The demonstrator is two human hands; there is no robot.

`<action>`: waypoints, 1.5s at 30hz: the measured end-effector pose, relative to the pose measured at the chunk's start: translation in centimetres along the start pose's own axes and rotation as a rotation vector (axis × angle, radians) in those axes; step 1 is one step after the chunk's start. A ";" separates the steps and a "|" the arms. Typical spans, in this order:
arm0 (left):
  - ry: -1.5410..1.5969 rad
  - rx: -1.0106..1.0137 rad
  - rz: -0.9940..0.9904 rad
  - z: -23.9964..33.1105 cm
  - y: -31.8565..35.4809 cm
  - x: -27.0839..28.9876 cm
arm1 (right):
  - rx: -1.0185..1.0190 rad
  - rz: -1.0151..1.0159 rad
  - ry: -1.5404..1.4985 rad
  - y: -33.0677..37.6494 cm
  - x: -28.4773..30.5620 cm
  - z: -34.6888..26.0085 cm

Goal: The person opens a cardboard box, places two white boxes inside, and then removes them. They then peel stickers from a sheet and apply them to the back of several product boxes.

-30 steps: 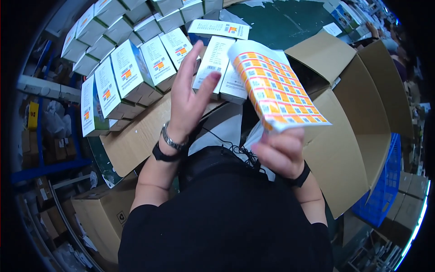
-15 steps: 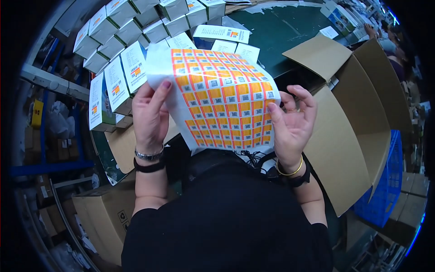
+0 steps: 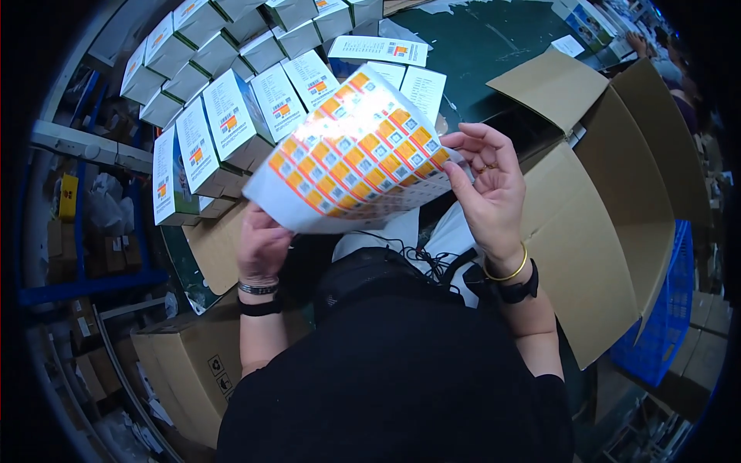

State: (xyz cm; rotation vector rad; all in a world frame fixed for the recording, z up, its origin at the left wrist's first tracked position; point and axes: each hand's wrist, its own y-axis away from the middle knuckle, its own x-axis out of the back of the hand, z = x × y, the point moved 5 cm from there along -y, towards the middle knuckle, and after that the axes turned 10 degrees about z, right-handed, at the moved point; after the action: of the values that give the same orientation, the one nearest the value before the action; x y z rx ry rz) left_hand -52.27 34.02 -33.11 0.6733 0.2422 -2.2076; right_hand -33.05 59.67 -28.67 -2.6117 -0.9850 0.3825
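Observation:
A sheet of orange, red and white stickers (image 3: 351,158) with small square codes is held up in front of me, tilted and bent, with light glaring off its upper part. My left hand (image 3: 262,243) is closed on its lower left corner, the fingertips partly hidden behind the sheet. At the right edge, my right hand (image 3: 490,181) pinches it between thumb and fingers. Just beyond the sheet stand white and green boxes (image 3: 238,116), several of them bearing an orange sticker on the upward face.
A large open cardboard box (image 3: 579,247) stands to the right, beside a blue plastic crate (image 3: 665,309). Stacked boxes (image 3: 193,35) line the far left of the green table (image 3: 478,38). Another carton (image 3: 181,370) is low on the left. A person (image 3: 671,73) is at the far right.
The sheet has turned and tipped, its left side dropping toward me. My left hand has moved down with its corner; my right hand has shifted slightly up and still holds the right edge.

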 end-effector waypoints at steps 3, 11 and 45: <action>0.275 0.104 0.022 2.4 -0.7 -1.8 | 0.014 -0.036 0.025 0.1 0.2 0.6; -0.562 0.068 0.011 3.1 -4.2 -0.6 | 0.059 -0.151 0.189 0.0 -0.6 1.5; -0.009 0.830 -0.102 -7.0 3.1 -4.3 | 0.510 0.230 -0.092 2.7 2.4 -2.3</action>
State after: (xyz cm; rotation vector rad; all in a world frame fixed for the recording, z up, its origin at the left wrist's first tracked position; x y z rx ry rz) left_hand -44.87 37.41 -36.52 1.0971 -0.7004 -2.3762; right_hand -28.88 58.96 -27.94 -2.2508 -0.5198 0.7117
